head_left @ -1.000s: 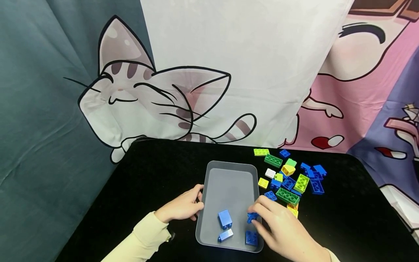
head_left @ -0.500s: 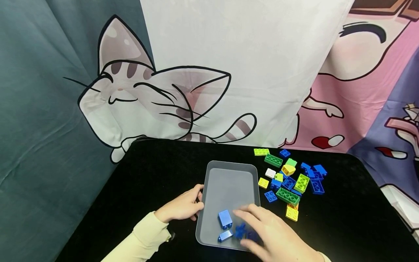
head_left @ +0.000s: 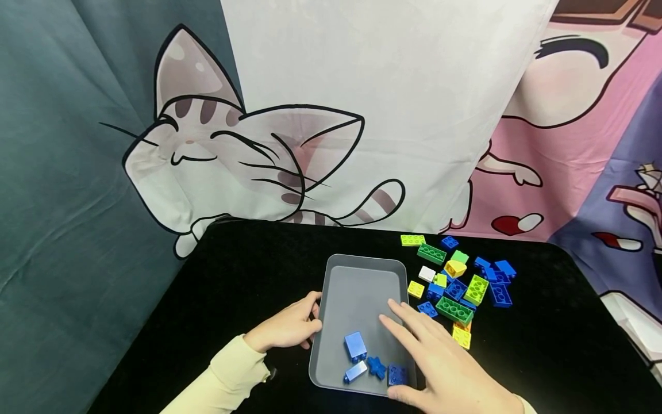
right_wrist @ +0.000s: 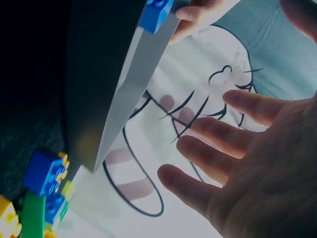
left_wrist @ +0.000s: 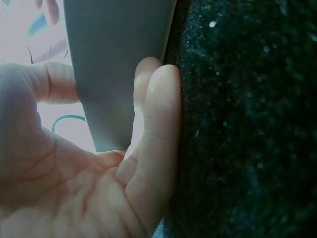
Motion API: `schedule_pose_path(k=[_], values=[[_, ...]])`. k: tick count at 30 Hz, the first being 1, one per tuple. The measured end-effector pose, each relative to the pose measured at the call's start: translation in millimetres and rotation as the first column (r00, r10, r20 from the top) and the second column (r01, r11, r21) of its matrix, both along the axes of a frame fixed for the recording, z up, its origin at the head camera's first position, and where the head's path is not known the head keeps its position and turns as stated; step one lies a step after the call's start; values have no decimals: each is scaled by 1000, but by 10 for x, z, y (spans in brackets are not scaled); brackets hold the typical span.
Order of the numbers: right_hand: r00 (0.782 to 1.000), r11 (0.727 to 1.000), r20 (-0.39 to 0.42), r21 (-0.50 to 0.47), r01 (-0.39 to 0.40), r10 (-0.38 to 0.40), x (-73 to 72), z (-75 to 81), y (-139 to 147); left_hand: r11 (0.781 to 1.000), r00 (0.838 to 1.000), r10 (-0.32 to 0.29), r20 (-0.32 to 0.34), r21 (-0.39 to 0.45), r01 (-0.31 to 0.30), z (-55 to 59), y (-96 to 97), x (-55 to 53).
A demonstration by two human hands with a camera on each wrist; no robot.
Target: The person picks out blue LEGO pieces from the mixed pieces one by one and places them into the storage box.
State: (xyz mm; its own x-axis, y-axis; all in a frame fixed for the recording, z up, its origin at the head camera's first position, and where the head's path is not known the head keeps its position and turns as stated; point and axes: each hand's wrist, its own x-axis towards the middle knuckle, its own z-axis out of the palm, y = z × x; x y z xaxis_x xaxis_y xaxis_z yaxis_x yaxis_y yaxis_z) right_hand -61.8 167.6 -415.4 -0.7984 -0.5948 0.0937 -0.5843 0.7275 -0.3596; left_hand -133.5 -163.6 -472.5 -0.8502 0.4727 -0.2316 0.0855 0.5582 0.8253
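Free of the pinch of the right hand (head_left: 442, 365) seen a second ago, a blue star-shaped piece (head_left: 376, 368) now lies on the near floor of the gray tray (head_left: 367, 287). That hand, fingers spread and holding nothing, hovers at the tray's four o'clock, overlapping its edge in the head view. Around the star, a studded blue brick (head_left: 397, 375) sits at three o'clock, a slim blue brick (head_left: 355, 372) at nine and a larger blue brick (head_left: 355, 345) between ten and eleven. At the tray's nine o'clock, the left hand (head_left: 289, 325) grips its side between thumb and fingers. Outside the tray, on the black tabletop (head_left: 248, 270), a yellow brick (head_left: 461, 338) lies at three o'clock; beyond it come a long green brick (head_left: 454, 310) and a white brick (head_left: 426, 273) among loose bricks around two. Farthest back hangs a printed backdrop (head_left: 388, 69), its cartoon cat (head_left: 201, 178) toward ten to eleven.
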Motion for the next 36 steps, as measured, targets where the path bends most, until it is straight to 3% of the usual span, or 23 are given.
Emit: schedule_pose_path(k=[3, 11, 20, 30, 36], values=[[999, 999, -5, 25, 34, -34, -36, -15, 56, 1000, 1000, -1, 2, -1, 1, 3, -1, 5], [988, 998, -140, 8, 64, -63, -163, -120, 206, 1000, 1000, 2, 5, -2, -1, -2, -6, 2], [986, 995, -135, 4, 95, -93, -351, -187, 364, 1000, 1000, -1, 5, -3, 1, -14, -11, -2], [978, 997, -201, 49, 67, -56, -537, -293, 496, 1000, 1000, -3, 4, -4, 3, -12, -9, -19], [956, 997, -293, 77, 20, 4, -654, -397, 518, 1000, 1000, 0, 9, 6, 0, 5, -7, -5]])
